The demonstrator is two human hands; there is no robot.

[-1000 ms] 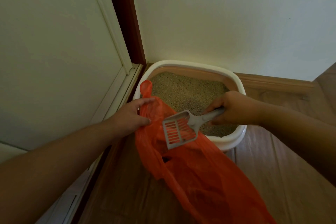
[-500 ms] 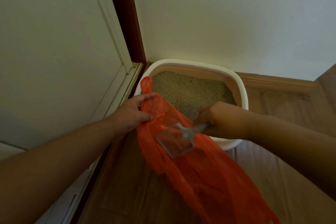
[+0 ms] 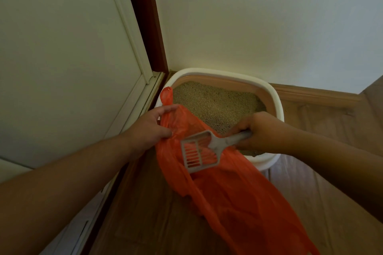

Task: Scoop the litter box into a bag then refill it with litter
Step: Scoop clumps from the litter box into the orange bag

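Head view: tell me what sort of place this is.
Probably a room corner in a home: a litter box sits on a wood floor against a pale wall, beside a door with a dark frame.

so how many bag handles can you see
1. One handle loop sticks up above the left hand, by the litter box's left rim. The bag's other handle may be hidden in the folds.
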